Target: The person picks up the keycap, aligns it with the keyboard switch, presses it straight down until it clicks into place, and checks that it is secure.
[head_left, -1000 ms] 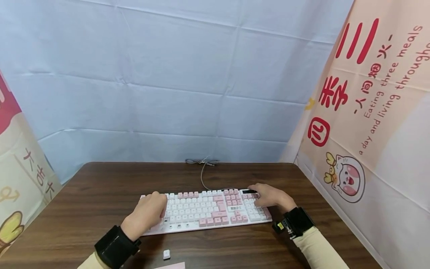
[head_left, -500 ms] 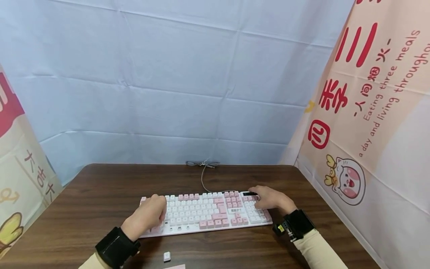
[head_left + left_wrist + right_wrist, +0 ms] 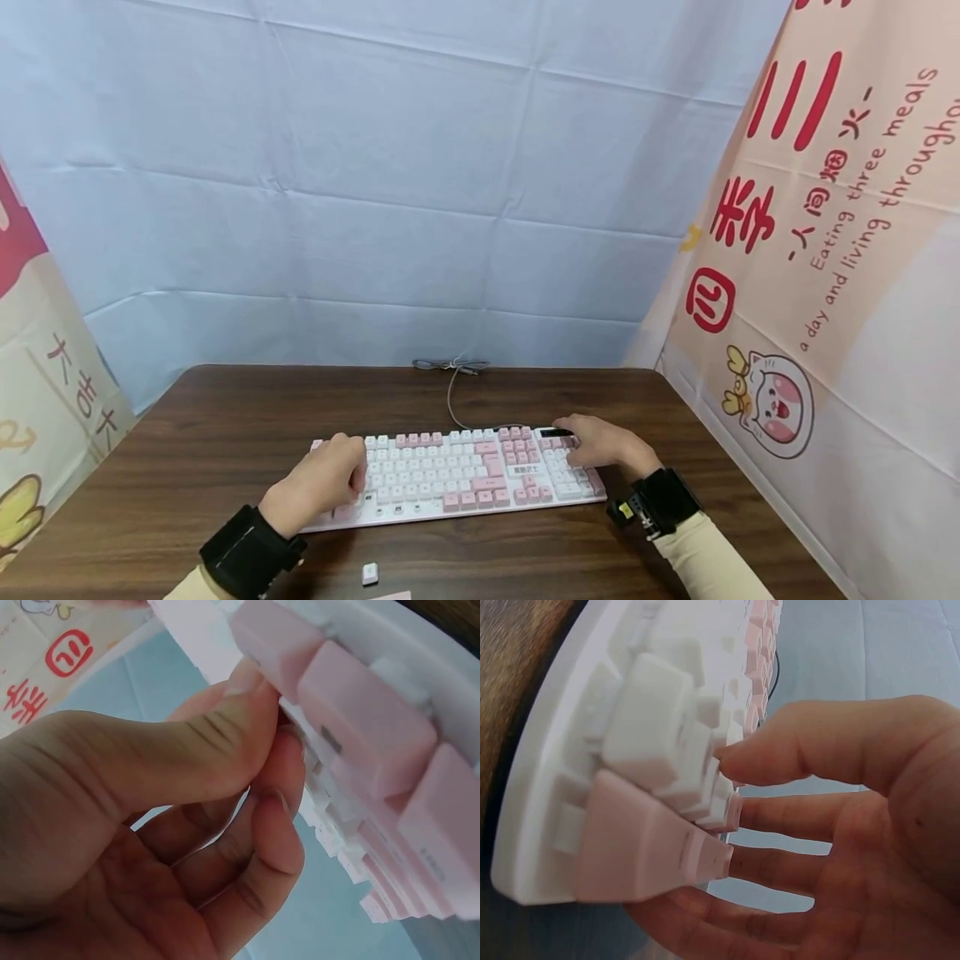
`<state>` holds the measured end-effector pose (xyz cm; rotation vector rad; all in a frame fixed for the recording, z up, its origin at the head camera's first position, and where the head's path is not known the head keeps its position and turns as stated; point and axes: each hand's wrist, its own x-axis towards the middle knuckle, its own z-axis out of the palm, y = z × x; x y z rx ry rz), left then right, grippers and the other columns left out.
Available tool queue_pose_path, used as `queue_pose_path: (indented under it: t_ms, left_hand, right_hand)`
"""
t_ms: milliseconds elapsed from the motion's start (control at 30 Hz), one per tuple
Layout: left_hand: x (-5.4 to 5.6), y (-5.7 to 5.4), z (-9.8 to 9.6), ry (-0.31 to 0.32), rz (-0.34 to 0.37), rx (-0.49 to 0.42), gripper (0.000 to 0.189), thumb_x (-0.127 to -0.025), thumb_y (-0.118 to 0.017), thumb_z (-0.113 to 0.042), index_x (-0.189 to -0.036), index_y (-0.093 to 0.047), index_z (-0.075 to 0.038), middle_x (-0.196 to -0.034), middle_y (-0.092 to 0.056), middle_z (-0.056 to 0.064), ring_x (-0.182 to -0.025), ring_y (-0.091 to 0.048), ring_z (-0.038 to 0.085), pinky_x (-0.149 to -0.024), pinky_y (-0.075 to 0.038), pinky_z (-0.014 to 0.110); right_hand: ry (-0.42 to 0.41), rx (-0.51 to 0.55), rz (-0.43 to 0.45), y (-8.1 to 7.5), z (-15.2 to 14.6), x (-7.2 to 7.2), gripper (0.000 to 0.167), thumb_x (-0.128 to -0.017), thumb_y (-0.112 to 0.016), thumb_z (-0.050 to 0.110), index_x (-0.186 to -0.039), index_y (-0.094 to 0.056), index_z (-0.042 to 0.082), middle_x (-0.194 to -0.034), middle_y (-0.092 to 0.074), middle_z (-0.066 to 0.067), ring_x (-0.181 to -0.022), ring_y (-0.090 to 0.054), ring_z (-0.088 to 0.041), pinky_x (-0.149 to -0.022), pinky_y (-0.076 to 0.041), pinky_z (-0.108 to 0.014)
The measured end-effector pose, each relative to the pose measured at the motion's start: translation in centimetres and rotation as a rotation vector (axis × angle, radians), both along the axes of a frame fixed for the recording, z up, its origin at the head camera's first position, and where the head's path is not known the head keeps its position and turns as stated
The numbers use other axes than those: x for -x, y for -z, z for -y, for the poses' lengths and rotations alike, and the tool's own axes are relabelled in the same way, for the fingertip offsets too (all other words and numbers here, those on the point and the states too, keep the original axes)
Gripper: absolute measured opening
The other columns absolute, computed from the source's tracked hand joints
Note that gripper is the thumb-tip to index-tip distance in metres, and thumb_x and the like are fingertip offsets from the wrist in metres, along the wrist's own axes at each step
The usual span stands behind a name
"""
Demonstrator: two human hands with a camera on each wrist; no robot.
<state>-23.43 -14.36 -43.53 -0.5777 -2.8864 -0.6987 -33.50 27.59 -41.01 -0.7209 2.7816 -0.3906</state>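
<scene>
A white and pink keyboard [image 3: 435,477] lies on the wooden table. In the head view my left hand [image 3: 318,479] covers its left end. The left wrist view shows the left hand [image 3: 187,787] with thumb and index finger together in a pinch against the keys; the small thing between them, apparently a keycap, is mostly hidden. Pink keycaps [image 3: 367,716] stand right beside the fingertips. My right hand [image 3: 603,442] rests on the keyboard's right end. In the right wrist view its thumb [image 3: 765,757] touches the number keys and its extended fingers reach the far keys.
A loose white keycap [image 3: 370,574] lies on the table in front of the keyboard. Beside it the end of a pink object [image 3: 393,596] enters the view. A bundled grey cable [image 3: 450,365] lies at the table's back edge, before a pale blue cloth [image 3: 390,208].
My left hand has shifted slightly left and toward me at the keyboard's left end, still pinching. The right hand stays where it was. The view tilted slightly.
</scene>
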Motion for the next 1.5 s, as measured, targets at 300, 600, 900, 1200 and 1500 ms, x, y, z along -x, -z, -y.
queue_pose_path:
  t_ms: [300, 600, 900, 1200, 1500]
  left_hand:
    - [-0.2, -0.5, -0.2, -0.007, -0.009, 0.016, 0.035, -0.071, -0.079, 0.017, -0.063, -0.063, -0.013, -0.063, -0.056, -0.005, -0.058, -0.046, 0.009, -0.052, -0.038, 0.022]
    - [-0.4, -0.6, -0.4, -0.029, -0.02, 0.04, 0.035, -0.072, -0.075, 0.018, -0.063, -0.061, -0.013, -0.064, -0.055, -0.004, -0.059, -0.045, 0.01, -0.053, -0.036, 0.023]
    - [-0.9, -1.1, -0.4, -0.059, 0.002, 0.074, 0.034, -0.074, -0.075, 0.016, -0.067, -0.062, -0.014, -0.067, -0.056, -0.003, -0.064, -0.046, 0.012, -0.058, -0.038, 0.028]
    - [-1.3, -1.6, -0.2, -0.054, -0.001, 0.09, 0.03, -0.075, -0.08, 0.011, -0.074, -0.065, -0.014, -0.072, -0.056, -0.003, -0.07, -0.047, 0.013, -0.063, -0.041, 0.031]
    - [-1.7, -1.9, -0.5, -0.027, 0.016, 0.074, 0.028, -0.07, -0.087, 0.006, -0.078, -0.07, -0.015, -0.074, -0.061, -0.004, -0.072, -0.05, 0.01, -0.071, -0.048, 0.038]
  right_hand:
    - [-0.006, 0.009, 0.017, -0.1, -0.1, -0.1, 0.067, -0.083, -0.066, -0.001, -0.147, -0.048, -0.008, -0.146, -0.053, -0.03, -0.127, -0.057, -0.039, -0.101, -0.048, -0.054]
    - [0.011, 0.007, 0.023, 0.0, -0.1, -0.2, 0.066, -0.084, -0.068, 0.001, -0.147, -0.049, -0.006, -0.145, -0.053, -0.029, -0.126, -0.057, -0.039, -0.1, -0.048, -0.054]
    - [0.005, 0.006, 0.022, 0.1, -0.2, -0.1, 0.067, -0.083, -0.067, 0.0, -0.147, -0.049, -0.007, -0.146, -0.052, -0.029, -0.129, -0.056, -0.041, -0.102, -0.047, -0.056]
    - [0.018, 0.005, 0.022, 0.2, 0.0, -0.1, 0.066, -0.084, -0.068, 0.002, -0.147, -0.049, -0.006, -0.146, -0.053, -0.028, -0.128, -0.056, -0.039, -0.104, -0.047, -0.056]
    - [0.018, 0.005, 0.012, 0.2, 0.0, 0.0, 0.066, -0.083, -0.068, 0.001, -0.146, -0.05, -0.006, -0.144, -0.055, -0.027, -0.127, -0.057, -0.039, -0.105, -0.046, -0.058]
